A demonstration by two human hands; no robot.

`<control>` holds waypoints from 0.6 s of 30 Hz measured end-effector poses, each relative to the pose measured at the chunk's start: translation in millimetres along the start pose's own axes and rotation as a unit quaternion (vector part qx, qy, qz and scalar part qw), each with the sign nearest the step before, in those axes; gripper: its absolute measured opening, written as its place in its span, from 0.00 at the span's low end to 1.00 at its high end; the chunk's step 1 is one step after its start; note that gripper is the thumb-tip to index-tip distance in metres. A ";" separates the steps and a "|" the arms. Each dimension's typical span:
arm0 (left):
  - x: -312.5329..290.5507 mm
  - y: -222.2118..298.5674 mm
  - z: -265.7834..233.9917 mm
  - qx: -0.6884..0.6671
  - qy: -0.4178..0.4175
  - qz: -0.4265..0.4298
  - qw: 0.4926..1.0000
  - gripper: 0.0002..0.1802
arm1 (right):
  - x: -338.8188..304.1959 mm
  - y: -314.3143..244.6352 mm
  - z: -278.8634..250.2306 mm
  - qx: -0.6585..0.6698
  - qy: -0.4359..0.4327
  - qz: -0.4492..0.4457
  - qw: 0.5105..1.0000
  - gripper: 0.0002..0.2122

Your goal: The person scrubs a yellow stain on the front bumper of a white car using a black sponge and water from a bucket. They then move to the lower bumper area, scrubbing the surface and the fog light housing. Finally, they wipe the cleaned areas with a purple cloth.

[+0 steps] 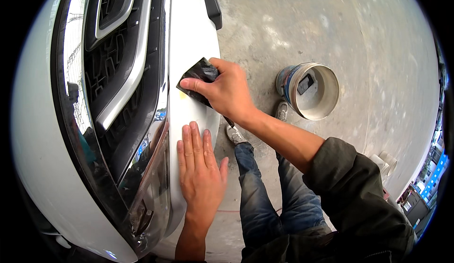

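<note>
The white front bumper of a car runs down the left-centre, beside its black and silver grille. My right hand grips a black sheet of sandpaper, thumb on top, fingers mostly hidden behind it. The sheet lies against the bumper, and a small yellowish spot shows just below its lower left corner. Nearer to me, my left hand lies flat on the same white surface, fingers stretched out and holding nothing.
A paint-stained bucket stands on the concrete floor to the right, a dark rectangular shape showing inside. The grille and headlight border the bumper. My feet are beside it. Pale containers sit at the far right.
</note>
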State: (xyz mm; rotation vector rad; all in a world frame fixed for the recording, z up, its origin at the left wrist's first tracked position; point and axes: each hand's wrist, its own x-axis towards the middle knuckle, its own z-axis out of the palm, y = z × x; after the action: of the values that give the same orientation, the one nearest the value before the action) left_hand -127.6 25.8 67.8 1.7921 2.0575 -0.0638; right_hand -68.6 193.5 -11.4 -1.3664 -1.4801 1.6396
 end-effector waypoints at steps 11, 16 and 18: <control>0.0 -3.8 0.3 -0.014 0.005 0.014 1.000 0.46 | 7.2 -1.1 -2.0 0.034 -0.007 0.017 0.999 0.20; 2.4 -4.0 0.8 -0.016 0.006 0.017 1.000 0.44 | -6.3 11.6 -7.4 0.014 -0.045 -0.014 0.999 0.18; 1.5 -3.5 1.2 -0.011 0.011 0.014 1.000 0.44 | 12.2 0.3 -5.3 0.045 -0.026 0.055 0.997 0.18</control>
State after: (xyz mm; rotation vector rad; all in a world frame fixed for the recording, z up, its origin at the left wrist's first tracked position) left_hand -130.7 26.2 65.5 1.8166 2.0398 -0.0129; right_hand -67.9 206.3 -15.0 -1.3864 -1.3633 1.8003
